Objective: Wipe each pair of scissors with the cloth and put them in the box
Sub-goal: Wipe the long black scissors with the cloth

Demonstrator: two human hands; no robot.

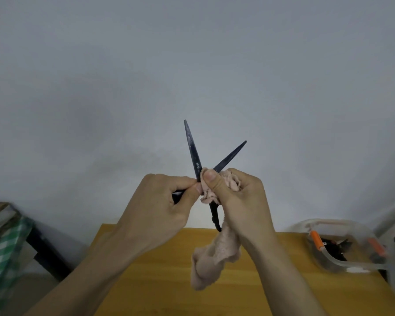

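Here the black scissors (194, 156) are held up above the wooden tabletop (160, 281), blades spread wide and pointing away. The left hand (160, 201) has its fingers curled round one handle. The right hand (240, 197) pinches the pink cloth (214, 254) against the blades near the pivot, the cloth's tail hanging down. The clear plastic box (342, 265) sits at the tabletop's right edge.

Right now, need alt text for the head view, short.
Two hands hold a pair of black scissors open in a V above a wooden table: the left hand grips one handle, while the right hand pinches a pink cloth at the pivot. A clear plastic box with orange clips sits at the right.
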